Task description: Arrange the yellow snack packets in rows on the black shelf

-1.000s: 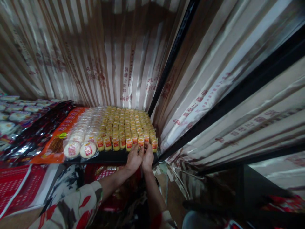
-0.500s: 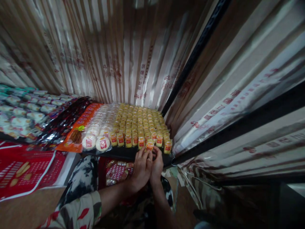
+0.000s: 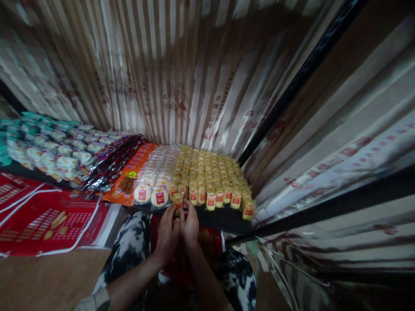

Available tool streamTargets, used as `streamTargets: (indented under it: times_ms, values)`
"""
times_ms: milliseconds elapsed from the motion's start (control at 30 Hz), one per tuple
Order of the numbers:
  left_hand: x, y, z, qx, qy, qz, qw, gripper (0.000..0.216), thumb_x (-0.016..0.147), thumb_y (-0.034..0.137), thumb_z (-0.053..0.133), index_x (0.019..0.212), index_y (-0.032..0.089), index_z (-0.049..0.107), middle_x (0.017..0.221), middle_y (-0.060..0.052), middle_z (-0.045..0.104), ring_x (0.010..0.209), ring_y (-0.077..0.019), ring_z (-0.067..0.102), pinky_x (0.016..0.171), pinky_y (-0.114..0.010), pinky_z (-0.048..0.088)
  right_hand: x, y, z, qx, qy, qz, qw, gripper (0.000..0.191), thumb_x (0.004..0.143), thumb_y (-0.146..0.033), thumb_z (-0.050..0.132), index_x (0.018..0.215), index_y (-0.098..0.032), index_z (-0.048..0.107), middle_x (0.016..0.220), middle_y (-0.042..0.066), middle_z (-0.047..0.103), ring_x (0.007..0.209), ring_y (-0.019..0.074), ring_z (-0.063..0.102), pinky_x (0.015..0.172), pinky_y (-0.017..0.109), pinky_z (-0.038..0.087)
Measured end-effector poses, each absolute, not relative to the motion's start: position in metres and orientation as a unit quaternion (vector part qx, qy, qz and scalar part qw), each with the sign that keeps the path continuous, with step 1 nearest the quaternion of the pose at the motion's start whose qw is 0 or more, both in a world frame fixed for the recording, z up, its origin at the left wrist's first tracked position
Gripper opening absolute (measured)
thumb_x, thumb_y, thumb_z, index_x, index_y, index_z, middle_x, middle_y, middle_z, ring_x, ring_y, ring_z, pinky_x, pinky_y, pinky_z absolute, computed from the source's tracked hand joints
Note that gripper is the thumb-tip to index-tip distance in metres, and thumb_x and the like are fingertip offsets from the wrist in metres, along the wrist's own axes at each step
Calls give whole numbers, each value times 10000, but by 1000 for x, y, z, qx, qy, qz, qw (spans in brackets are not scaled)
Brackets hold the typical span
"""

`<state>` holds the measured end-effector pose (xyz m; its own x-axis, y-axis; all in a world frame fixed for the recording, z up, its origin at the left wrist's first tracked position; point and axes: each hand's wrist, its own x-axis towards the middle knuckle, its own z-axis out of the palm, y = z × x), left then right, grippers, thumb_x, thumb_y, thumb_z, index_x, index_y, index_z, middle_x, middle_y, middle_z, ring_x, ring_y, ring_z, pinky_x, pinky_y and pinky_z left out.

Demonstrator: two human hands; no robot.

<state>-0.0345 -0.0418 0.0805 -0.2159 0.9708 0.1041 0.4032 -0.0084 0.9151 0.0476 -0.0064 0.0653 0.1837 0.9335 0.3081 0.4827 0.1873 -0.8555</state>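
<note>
A small yellow wrapped snack cake [image 3: 178, 201] with a red label stands between my fingertips at the shelf's front edge. My left hand [image 3: 167, 231] pinches it from the left, and my right hand [image 3: 190, 222] closes on its right side. Rows of similar wrapped cakes [image 3: 210, 200] stretch back behind and to the right, labels facing me. Just left of my hands are round white wrapped cakes [image 3: 142, 193] in rows. A red printed box or bag [image 3: 212, 242] lies below my forearms, partly covered by them.
Orange snack packets [image 3: 125, 185], dark shiny packets [image 3: 110, 166] and white-and-green packets [image 3: 48, 140] line the black shelf [image 3: 220, 218] to the left. A red printed carton [image 3: 74, 224] sits at lower left. Striped sheeting [image 3: 207, 65] hangs behind, with a black post [image 3: 275, 103] at right.
My hands have moved left along the front row, from among the yellow cakes to near the white ones, holding a yellow cake in both frames. The view has shifted left.
</note>
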Motion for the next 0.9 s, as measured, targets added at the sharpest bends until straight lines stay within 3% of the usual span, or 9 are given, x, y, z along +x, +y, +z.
streamTargets:
  times_ms: [267, 600, 900]
  values:
    - [-39, -17, 75, 523, 632, 459, 342, 452, 805, 208, 397, 1233, 90, 486, 1333, -154, 466, 1264, -222, 399, 1088, -430, 266, 42, 17, 59, -607, -607, 211, 467, 359, 804, -244, 421, 1125, -170, 563, 1068, 106, 619, 946, 207, 587, 792, 342, 495]
    - [-36, -5, 67, 548, 627, 466, 300, 425, 788, 177, 398, 1187, 119, 533, 1302, -142, 502, 1244, -228, 427, 1075, -445, 296, 44, 19, 55, -606, -596, 209, 483, 364, 820, -283, 421, 1132, -150, 554, 1067, 120, 613, 905, 197, 596, 743, 320, 509]
    - [-46, -21, 81, 554, 651, 442, 274, 426, 833, 219, 345, 1205, 96, 514, 1334, -157, 458, 1249, -233, 410, 1068, -458, 301, 32, 18, 59, -588, -625, 199, 474, 341, 835, -295, 411, 1098, -164, 584, 1073, 111, 626, 943, 201, 590, 799, 341, 494]
